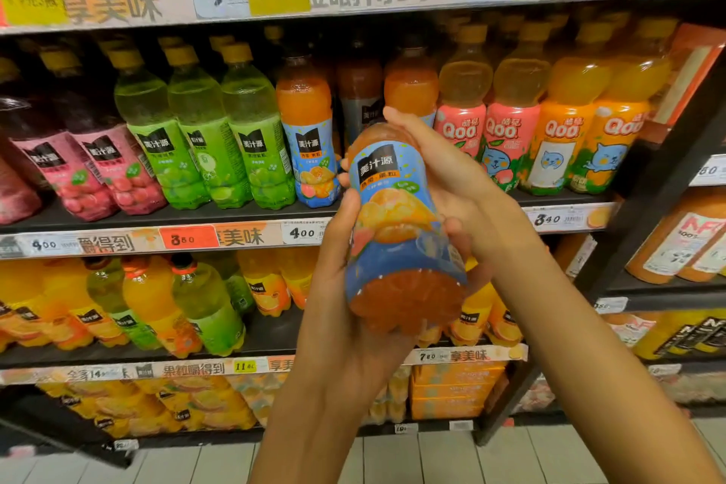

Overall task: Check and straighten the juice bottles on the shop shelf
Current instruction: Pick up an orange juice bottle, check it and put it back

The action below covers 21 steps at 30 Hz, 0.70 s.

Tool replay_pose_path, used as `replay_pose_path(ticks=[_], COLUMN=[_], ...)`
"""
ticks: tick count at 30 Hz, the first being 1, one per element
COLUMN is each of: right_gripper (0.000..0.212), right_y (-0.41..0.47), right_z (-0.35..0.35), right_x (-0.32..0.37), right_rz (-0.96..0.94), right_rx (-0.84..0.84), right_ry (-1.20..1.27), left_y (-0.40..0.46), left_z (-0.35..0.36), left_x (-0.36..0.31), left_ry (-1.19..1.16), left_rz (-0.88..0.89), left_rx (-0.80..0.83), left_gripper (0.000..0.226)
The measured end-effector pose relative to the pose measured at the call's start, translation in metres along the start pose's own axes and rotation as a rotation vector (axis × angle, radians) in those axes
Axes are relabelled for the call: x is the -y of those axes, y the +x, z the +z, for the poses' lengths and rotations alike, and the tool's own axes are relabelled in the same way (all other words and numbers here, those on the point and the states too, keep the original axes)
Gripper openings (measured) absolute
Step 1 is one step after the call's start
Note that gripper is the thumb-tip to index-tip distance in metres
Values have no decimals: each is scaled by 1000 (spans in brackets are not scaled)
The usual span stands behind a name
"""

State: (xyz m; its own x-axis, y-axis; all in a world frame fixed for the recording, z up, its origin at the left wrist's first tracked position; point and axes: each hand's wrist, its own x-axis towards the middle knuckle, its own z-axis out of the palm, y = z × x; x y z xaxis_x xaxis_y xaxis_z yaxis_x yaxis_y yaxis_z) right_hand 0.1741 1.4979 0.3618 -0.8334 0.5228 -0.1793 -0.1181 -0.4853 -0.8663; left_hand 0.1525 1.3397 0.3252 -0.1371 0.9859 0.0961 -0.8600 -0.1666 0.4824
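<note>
I hold an orange juice bottle with a blue label point(396, 216) in front of the shelf, tilted with its base toward me and its label facing me. My left hand point(338, 259) cups its lower left side. My right hand point(440, 177) wraps over its top and right side, hiding the cap. A matching blue-label bottle point(310, 137) stands on the middle shelf point(235, 214), with a gap to its right where darker bottles sit further back.
Green-label bottles point(204, 145) and pink-label bottles point(90, 169) stand left of the gap, Qoo bottles point(550, 137) to its right. Larger orange and green bottles point(157, 306) fill the shelf below. A dark shelf upright point(613, 271) rises at the right. Tiled floor lies underneath.
</note>
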Motion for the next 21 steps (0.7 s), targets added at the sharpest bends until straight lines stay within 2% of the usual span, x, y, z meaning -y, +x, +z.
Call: replay_pose_path(ticks=[4,6,8,10,13,15,18,21], right_gripper=[28,25,31,30,41,49,50,39], right_y=[-1,-1,-2,-2,-4,-5,-8,-15], right_z=[3,3,3,0,-2,-3,-1,2], right_x=[-7,-9,-10,-12,-8,-4,6,20], right_rz=[16,-37,-91,-65,20,6,-104,-323], right_rx=[-89,-120,-138,-109,-33,-23,17,63], right_ry=[47,51,13,24,-13,-38,-9,-44], left_y=[4,6,7,7,7,8,8,12], left_z=[8,9,8,8,5,0,-9,-12], left_x=[-2,0,2,1,0,3,6,0], left_ry=[-54,-71,-64,-55,-63,-47,108,464], left_rz=[19,33,47,35,11,2,-7,69], left_rx=[-38,-63,-88,-87,-40,-9,60,-95], left_gripper=[54,52,49,52,62,71,53,66])
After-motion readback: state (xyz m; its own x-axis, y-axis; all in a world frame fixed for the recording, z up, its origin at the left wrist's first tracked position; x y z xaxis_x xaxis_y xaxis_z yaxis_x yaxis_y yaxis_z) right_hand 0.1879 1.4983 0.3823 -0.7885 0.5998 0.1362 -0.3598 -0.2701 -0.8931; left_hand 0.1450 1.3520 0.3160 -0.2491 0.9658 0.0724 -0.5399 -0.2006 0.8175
